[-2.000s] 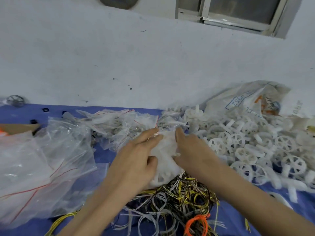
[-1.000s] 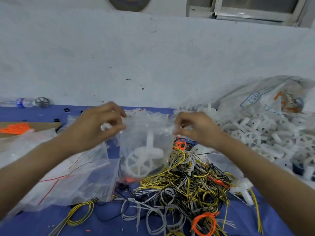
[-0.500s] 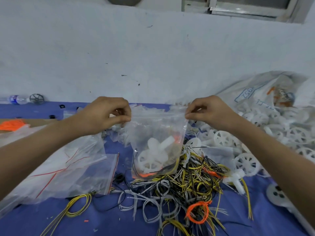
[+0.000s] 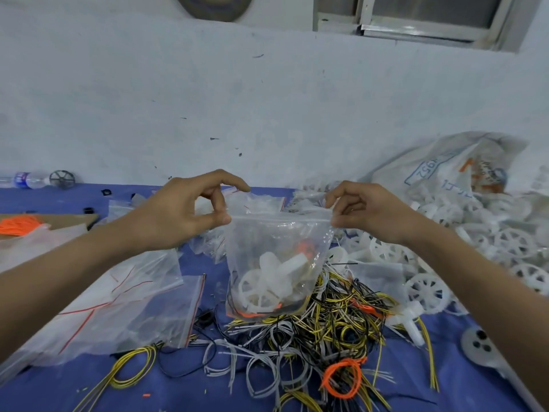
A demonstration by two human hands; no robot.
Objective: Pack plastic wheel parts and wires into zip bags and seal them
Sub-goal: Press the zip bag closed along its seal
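Observation:
A clear zip bag (image 4: 276, 263) hangs above the blue table, holding white plastic wheel parts (image 4: 261, 286) and some orange wire. My left hand (image 4: 184, 209) pinches the bag's top left corner between thumb and finger. My right hand (image 4: 365, 212) pinches the top right corner. The zip strip is stretched straight between the two hands. Below the bag lies a tangle of yellow, black, white and orange wires (image 4: 320, 328).
Empty zip bags with red strips (image 4: 124, 298) lie at the left. Loose white wheels (image 4: 475, 257) are heaped at the right before a printed sack (image 4: 451, 171). A cardboard piece with orange wire (image 4: 20, 224), a bottle (image 4: 26, 179) and a grey disc (image 4: 481, 349) are also there.
The bag was lifted off the table from under both hands. My hands moved apart to its top corners and pulled the zip strip taut. The bag now hangs slightly higher and straighter.

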